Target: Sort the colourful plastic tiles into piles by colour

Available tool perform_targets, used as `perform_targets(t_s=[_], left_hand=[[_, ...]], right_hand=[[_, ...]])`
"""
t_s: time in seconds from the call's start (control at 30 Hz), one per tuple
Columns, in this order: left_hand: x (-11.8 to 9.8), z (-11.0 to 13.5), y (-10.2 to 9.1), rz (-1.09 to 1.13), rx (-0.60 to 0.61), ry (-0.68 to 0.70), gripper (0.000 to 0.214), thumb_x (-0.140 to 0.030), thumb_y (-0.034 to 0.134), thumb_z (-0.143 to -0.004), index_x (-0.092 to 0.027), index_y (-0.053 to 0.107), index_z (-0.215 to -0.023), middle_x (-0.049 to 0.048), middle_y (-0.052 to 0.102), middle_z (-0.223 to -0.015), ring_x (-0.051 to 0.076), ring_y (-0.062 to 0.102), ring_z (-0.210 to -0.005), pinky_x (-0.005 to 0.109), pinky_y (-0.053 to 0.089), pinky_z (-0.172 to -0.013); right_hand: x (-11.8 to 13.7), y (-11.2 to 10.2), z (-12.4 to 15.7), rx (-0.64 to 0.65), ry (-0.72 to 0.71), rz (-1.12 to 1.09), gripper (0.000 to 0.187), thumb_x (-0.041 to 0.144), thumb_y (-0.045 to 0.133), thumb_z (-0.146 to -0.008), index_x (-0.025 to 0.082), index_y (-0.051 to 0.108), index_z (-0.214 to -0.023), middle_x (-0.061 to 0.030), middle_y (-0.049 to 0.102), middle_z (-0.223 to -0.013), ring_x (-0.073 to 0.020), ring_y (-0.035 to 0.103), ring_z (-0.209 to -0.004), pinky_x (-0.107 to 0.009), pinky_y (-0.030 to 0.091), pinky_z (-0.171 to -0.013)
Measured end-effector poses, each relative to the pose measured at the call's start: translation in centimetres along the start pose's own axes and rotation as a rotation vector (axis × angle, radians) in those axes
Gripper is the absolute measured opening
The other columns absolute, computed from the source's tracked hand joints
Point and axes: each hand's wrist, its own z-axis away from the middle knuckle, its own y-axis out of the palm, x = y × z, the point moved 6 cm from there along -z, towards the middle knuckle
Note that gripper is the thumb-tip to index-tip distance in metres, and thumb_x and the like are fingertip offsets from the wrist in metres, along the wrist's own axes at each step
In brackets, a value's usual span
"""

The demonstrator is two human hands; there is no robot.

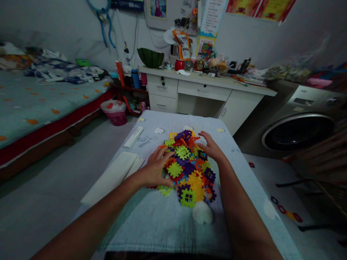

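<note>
A loose heap of plastic interlocking tiles (189, 168) in green, purple, yellow, orange and red lies on the cloth-covered table. Along the heap's left side rests my left hand (158, 168), fingers spread and touching or just over the tiles. My right hand (210, 145) is at the far right edge of the heap, its fingers apart and curved toward it. No tile can be seen gripped in either hand. A green window-shaped tile (188, 198) lies at the near end of the heap, and a yellow tile (197, 186) is beside it.
Left of the heap are a folded white cloth (114, 173) and a long white box (133, 137) on the light blue tablecloth (151, 224). A desk (203, 88) stands behind, a washing machine (295, 119) to the right, a bed (48, 104) to the left. Some tiles (287, 213) lie on the floor.
</note>
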Motion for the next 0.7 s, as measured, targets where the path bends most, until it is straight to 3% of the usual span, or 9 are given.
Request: perform_targets(t_s=[0.17,0.37,0.43,0.5,0.6,0.7], left_hand=[[0.4,2.3,2.2,-0.047,0.047,-0.085,0.138,-0.069,0.084,-0.037,-0.032,0.021,-0.154,0.0194,0.012,-0.162,0.048,0.008,-0.148,0.065,0.021,-0.112],[-0.8,2.0,3.6,-0.074,0.013,-0.058,0.134,-0.064,0.084,-0.042,-0.033,0.017,-0.154,0.0167,0.016,-0.162,0.045,0.01,-0.148,0.065,0.017,-0.114],[-1.4,1.7,3.8,-0.077,-0.014,-0.017,0.127,-0.062,0.083,-0.047,-0.033,0.019,-0.154,0.0147,0.02,-0.161,0.042,0.016,-0.147,0.059,0.019,-0.115],[-1.9,1.5,3.7,-0.066,-0.053,0.026,0.115,-0.062,0.078,-0.056,-0.031,0.023,-0.153,0.0134,0.027,-0.158,0.038,0.025,-0.144,0.053,0.024,-0.115],[-2.4,1.0,3.4,-0.039,-0.093,0.036,0.102,-0.06,0.074,-0.064,-0.028,0.031,-0.151,0.0125,0.036,-0.152,0.035,0.035,-0.138,0.049,0.032,-0.112],[-2.4,0.3,3.0,-0.033,-0.122,0.018,0.096,-0.053,0.076,-0.064,-0.027,0.036,-0.148,0.0116,0.043,-0.148,0.034,0.041,-0.132,0.048,0.035,-0.11]], right_hand=[[0.9,-0.7,4.8,0.234,0.045,0.13,0.09,0.063,0.072,-0.07,0.023,0.044,-0.145,-0.0147,0.046,-0.147,-0.0313,0.043,-0.136,-0.051,0.034,-0.114],[2.9,2.1,13.2,0.384,-0.022,0.242,0.133,0.07,0.083,-0.045,0.027,0.024,-0.156,-0.0171,0.017,-0.161,-0.0434,0.019,-0.146,-0.062,0.027,-0.113],[3.3,3.1,14.3,0.362,-0.022,0.28,0.132,0.067,0.084,-0.045,0.027,0.024,-0.156,-0.017,0.015,-0.162,-0.0453,0.015,-0.147,-0.065,0.023,-0.114],[3.7,3.6,14.3,0.32,-0.045,0.294,0.121,0.061,0.083,-0.054,0.025,0.028,-0.155,-0.017,0.02,-0.16,-0.043,0.018,-0.146,-0.063,0.023,-0.114],[4.4,3.6,13.0,0.272,-0.102,0.275,0.104,0.046,0.081,-0.064,0.023,0.033,-0.152,-0.0167,0.031,-0.155,-0.0375,0.027,-0.142,-0.057,0.027,-0.114],[4.9,3.5,11.4,0.264,-0.138,0.25,0.101,0.04,0.082,-0.062,0.02,0.037,-0.15,-0.0171,0.039,-0.15,-0.0365,0.033,-0.138,-0.056,0.029,-0.113]])
